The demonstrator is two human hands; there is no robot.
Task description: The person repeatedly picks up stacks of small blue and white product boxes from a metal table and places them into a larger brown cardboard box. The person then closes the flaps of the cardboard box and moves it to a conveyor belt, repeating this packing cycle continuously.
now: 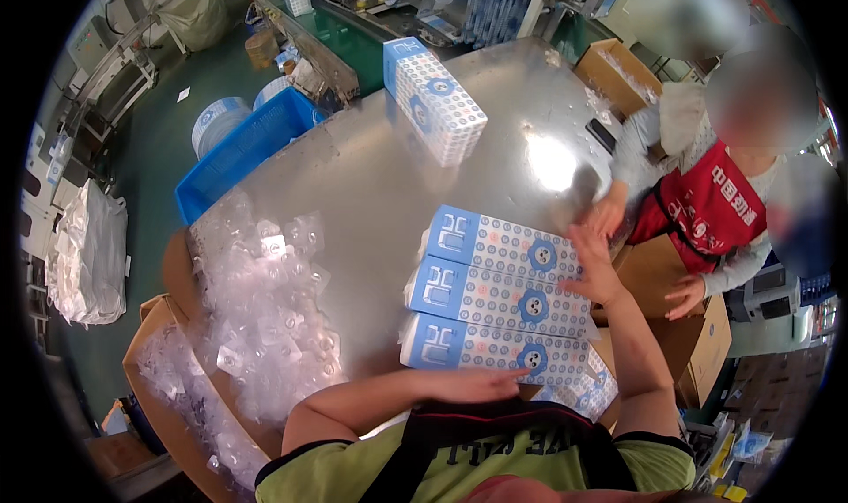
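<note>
Three long blue-and-white printed packs, like tissue packs, lie side by side on the metal table: the far pack (508, 245), the middle pack (495, 295) and the near pack (481, 344). My left hand (481, 384) lies along the near pack's front side, fingers stretched out to the right. At the right ends of the far and middle packs is my right hand (594, 264), its fingers spread. Right beside it, a co-worker's hand (608, 213) reaches in from the right. Another patterned pack (583, 393) shows partly below the near one.
A heap of clear plastic pieces (274, 317) covers the table's left, beside a cardboard box (155, 326). A similar pack (433, 101) stands at the far side. A blue crate (243, 154) is far left. The co-worker in a red apron (707, 203) stands right, near open cartons (707, 344).
</note>
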